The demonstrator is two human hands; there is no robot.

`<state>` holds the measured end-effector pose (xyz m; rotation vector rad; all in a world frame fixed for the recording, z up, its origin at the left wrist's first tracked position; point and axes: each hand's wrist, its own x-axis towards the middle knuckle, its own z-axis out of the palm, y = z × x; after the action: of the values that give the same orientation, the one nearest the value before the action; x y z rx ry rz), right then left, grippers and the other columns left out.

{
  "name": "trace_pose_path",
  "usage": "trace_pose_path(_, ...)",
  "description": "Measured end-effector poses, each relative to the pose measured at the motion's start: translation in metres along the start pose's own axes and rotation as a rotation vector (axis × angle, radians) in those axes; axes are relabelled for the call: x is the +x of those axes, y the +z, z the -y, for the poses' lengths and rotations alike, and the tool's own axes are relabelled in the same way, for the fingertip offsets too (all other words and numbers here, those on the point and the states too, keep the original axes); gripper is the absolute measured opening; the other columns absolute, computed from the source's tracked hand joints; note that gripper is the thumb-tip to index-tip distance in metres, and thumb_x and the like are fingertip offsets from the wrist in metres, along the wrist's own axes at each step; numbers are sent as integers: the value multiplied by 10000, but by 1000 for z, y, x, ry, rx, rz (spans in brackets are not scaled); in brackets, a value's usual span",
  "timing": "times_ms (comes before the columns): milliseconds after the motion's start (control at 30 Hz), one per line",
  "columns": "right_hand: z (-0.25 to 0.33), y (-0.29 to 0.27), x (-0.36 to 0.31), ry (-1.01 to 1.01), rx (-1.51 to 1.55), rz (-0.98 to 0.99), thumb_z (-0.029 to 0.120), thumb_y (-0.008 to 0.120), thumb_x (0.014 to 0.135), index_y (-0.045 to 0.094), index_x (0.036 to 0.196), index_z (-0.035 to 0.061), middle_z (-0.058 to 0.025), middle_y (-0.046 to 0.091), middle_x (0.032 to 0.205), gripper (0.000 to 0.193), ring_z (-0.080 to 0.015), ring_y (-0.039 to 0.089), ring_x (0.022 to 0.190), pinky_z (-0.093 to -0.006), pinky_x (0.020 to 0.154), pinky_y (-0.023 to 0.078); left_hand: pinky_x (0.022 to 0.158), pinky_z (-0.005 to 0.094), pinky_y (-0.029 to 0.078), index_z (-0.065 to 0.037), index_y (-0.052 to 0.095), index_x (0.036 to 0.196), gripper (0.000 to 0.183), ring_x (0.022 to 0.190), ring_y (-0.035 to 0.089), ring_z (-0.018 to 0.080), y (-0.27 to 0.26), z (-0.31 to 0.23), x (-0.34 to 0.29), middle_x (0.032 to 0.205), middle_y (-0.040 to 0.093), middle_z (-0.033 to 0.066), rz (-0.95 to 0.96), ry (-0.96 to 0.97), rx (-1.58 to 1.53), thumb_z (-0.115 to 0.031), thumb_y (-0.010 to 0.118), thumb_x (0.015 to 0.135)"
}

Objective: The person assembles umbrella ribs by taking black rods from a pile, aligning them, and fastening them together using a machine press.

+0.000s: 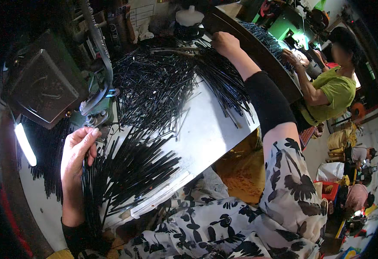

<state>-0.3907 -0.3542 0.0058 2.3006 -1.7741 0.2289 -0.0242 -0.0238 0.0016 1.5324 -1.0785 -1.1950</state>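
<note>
Evidently, from the head view: marked with faint ruled lines on a pale sheet [141, 14] at the back, too small and dim to read. Swallowed in darkness around the fisheye rim, and partly blocked at left by a boxy machine [46, 93]. Curled, with fingertips out of sight, at the right hand [225, 43], near a dark vessel [188, 29]; impossible to tell whether gripping anything. Pinched, thumb against forefinger, at the left hand [79, 144], just beside the machine's metal end; hard to tell whether empty or holding a thin piece. Heaped on the white table [206, 142], between both hands: tangled black rods [152, 86]. Fanned out to the right of and below the left hand: a front bundle [141, 166]. Stretched below the right hand: a loose sheaf [223, 84].
</note>
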Motion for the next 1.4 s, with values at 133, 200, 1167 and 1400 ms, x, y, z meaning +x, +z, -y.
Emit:
trace_pose_path(133,4,12,12,75,-42,8,257,558,751,635,974,162,-121,627,964,254,-306,585,946,-405,764,485,325,156,263,-22,607,809,219,332,372,37,2,-4,-3,487,491,0,-13,-12,36,-240,612,835)
trace_pose_path(200,-2,14,14,77,-18,26,258,563,744,643,968,173,-118,628,974,253,-304,586,949,-407,765,484,335,155,265,-22,608,807,217,335,375,35,2,-3,-2,491,499,1,3,9,28,-238,618,830)
trace_pose_path(1167,5,43,4,-330,59,-29,149,469,813,544,1147,136,-128,591,1058,343,-301,558,989,-421,848,432,355,149,286,-21,601,815,209,351,406,32,2,-2,0,510,521,11,53,-6,10,-229,607,837)
trace_pose_path(1400,-4,32,-2,-481,-189,29,197,414,869,573,1045,106,-76,598,1022,254,-245,537,1010,-418,878,388,348,144,293,-11,597,824,221,348,409,34,-1,1,0,518,528,21,55,-11,9,-231,602,842)
